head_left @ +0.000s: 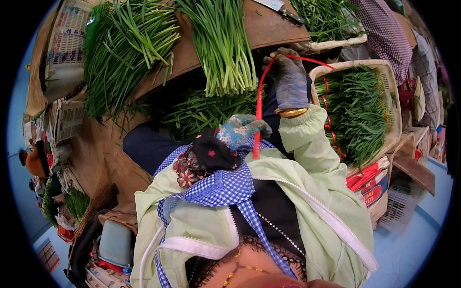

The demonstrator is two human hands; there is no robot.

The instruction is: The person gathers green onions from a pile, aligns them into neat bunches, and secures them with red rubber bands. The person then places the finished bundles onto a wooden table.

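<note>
A thin red plastic strip [260,93] runs between my two gloved hands. My right hand [290,79], in a grey-blue work glove, pinches it near the board's edge, and its free end trails off to the right. Lower down, close to my apron, my left hand [240,131] wears a blue floral glove with grey fingers. Those fingers are closed on the strip, whose other end hangs below them. Just beyond both hands lies a loose bunch of garlic chives [223,53] on the brown board [185,50], cut ends toward me.
A larger heap of chives [129,53] covers the board's left side. More greens [206,113] lie under its edge. A knife [283,10] rests at the far side. On the right, a cream basket [391,115] holds chive bundles tied with red strips; another crate [336,44] stands behind.
</note>
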